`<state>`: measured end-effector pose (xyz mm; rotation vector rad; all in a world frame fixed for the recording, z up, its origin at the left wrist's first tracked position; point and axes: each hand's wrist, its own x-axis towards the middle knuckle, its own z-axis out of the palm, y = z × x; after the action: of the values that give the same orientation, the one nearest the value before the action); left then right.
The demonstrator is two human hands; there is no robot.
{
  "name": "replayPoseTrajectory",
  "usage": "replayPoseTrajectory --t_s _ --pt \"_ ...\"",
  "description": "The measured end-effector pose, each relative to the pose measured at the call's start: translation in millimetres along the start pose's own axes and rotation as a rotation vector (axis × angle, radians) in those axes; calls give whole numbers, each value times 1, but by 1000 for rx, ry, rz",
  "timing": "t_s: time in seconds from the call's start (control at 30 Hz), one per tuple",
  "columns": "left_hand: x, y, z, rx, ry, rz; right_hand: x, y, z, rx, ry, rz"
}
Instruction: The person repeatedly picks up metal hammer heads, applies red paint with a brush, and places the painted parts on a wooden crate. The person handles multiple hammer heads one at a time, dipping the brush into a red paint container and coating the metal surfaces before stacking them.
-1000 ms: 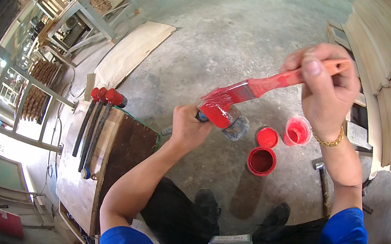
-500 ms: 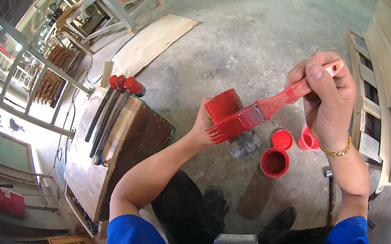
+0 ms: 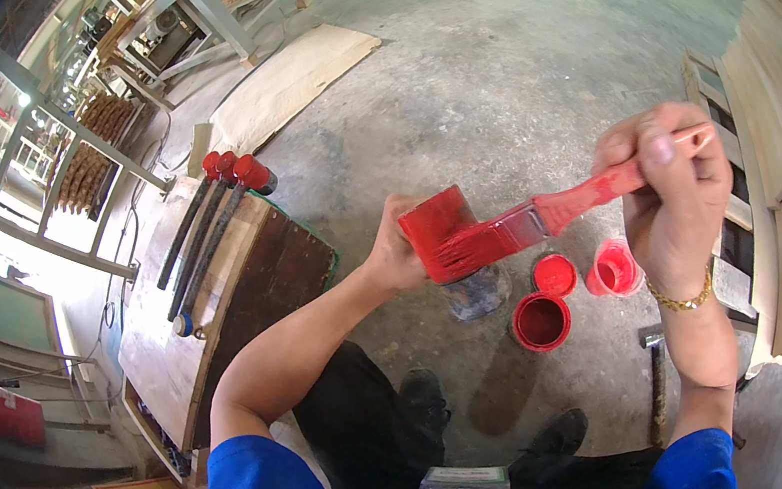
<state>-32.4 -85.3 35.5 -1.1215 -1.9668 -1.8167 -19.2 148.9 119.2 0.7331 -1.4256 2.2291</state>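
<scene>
Three red-headed, black-handled mallets (image 3: 208, 226) lie on the wooden bench (image 3: 146, 327) at 10 o'clock. Centrally, the left hand (image 3: 396, 254) is closed around a red-and-grey cylindrical mallet (image 3: 439, 225); at 3 o'clock, the right hand (image 3: 673, 192) pinches a red-coated flat paintbrush (image 3: 558, 209), bristles against the mallet.

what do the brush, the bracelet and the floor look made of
Brush: handle could be wood or plastic under smeared red paint; the ferrule seems metal, from its grey sheen. Bracelet: probably gold-coloured metal, polished, given its shine. Floor: likely concrete, grey and mottled with pale scuffs.
</scene>
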Motion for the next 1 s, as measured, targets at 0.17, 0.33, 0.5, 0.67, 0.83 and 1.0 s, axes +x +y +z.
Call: replayPoseTrajectory --t_s 0.17,0.33,0.5,0.67,0.83,1.0 --pt "0 2 -3 415 -28 -53 11 4 -26 -279 73 -129" --pt "0 -4 9 399 190 -416 0 -4 -15 -554 -171 -469" --pt "1 -12 11 484 265 -576 -4 3 3 -634 -387 -628" --pt "-3 -19 3 578 250 -569 -3 3 3 -447 -303 -608" --pt "-1 -15 8 535 247 -552 -2 20 -8 -391 -119 -217" --pt "-4 -21 7 540 236 -523 20 24 -34 -322 0 -219"
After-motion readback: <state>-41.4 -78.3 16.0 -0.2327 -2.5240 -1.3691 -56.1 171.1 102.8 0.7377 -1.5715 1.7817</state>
